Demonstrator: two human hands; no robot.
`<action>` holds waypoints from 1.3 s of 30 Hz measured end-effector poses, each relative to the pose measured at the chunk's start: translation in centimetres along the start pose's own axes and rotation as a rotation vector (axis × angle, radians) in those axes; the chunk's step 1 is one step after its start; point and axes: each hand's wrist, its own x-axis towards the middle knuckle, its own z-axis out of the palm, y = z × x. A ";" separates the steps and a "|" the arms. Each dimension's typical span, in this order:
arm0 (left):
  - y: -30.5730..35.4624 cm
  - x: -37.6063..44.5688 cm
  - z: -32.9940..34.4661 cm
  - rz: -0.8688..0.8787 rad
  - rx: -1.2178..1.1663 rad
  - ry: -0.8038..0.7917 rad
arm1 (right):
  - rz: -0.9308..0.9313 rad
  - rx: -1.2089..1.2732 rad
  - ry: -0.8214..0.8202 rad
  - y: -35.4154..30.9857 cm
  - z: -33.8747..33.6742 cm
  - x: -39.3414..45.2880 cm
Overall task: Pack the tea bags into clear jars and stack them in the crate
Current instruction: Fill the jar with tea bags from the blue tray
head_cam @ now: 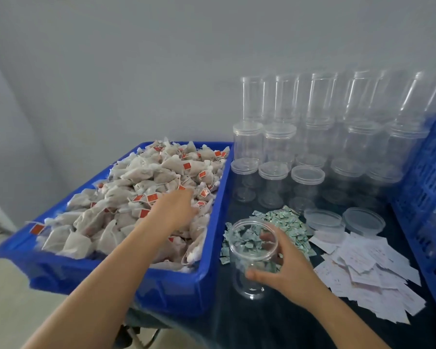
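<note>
Blue tub (176,293) heaped with tea bags (146,187), red tags showing. Left hand (178,206) down on heap, fingers blurred; grip cannot be told. Right hand (285,268) wraps open jar (252,258), upright on dark table (275,328), just right of tub. Green sachets (285,222) behind jar. Lidded jars (312,152) stacked at back. Blue crate (428,187) at far right. Paper slips (363,275) beside it.
</note>
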 end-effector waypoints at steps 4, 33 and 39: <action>-0.8 1.4 2.6 -0.006 0.121 0.046 | 0.022 -0.027 -0.014 0.9 0.6 -0.2; -1.0 1.0 2.0 -0.051 -0.665 0.478 | 0.021 -0.035 0.016 1.9 2.1 -1.4; -0.2 0.3 -0.9 0.033 -0.835 0.463 | 0.017 -0.047 0.020 1.9 2.1 -1.4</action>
